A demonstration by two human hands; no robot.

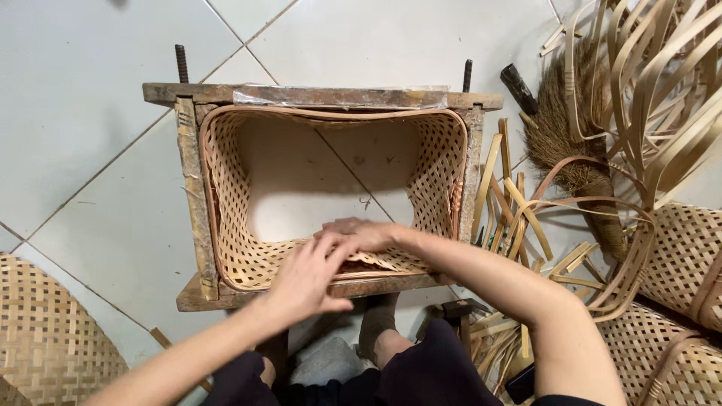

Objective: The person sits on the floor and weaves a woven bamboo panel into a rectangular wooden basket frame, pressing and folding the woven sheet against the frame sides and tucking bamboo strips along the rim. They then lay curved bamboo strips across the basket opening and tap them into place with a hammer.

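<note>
Two hands press the near rim of the weave (233,188) at frame centre: left hand (304,280) flat, right hand (359,234) pinching it; light, springy, brittle-edged, best held by the rim

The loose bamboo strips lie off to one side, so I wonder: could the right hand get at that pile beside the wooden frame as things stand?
Probably yes: the right hand rests on the woven bamboo basket, and nothing blocks the way to the loose bamboo strips.

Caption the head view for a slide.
Both hands, left hand and right hand, press the near wall of a woven bamboo basket in a rectangular wooden frame.
</note>
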